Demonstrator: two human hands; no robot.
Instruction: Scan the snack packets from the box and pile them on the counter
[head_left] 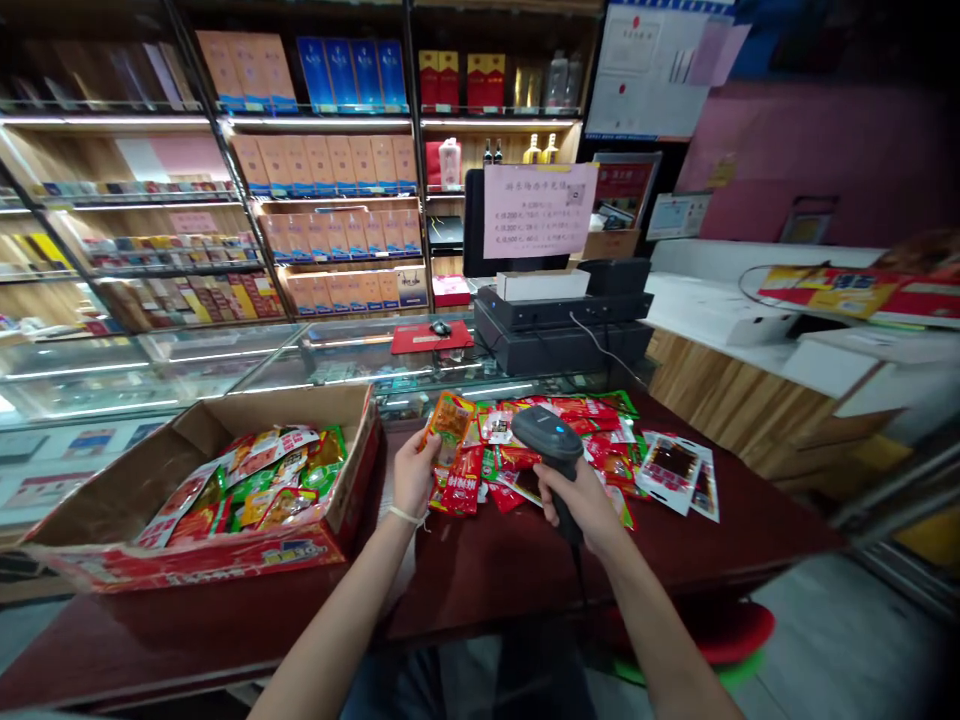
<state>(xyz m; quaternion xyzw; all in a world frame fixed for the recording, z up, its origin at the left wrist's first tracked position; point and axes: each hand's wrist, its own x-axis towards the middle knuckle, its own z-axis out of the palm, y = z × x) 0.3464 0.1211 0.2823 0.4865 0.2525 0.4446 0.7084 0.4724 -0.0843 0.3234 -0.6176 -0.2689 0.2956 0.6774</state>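
Note:
My left hand (414, 472) is closed on an orange snack packet (450, 417), held upright just above the dark red table (480, 570). My right hand (581, 503) grips the handle of a black barcode scanner (551, 437), whose head sits level with the packet and a little to its right. Behind both hands lies a spread pile of red, green and white snack packets (607, 445) on the table. An open cardboard box (352, 480) at the left holds several more packets.
A glass display counter (225, 365) runs behind the table, with a red mouse pad and mouse (440, 328) on it. A black cash register with a monitor (562, 320) stands at the back. Shelves of boxed goods (322, 160) fill the wall. A red stool (739, 630) sits lower right.

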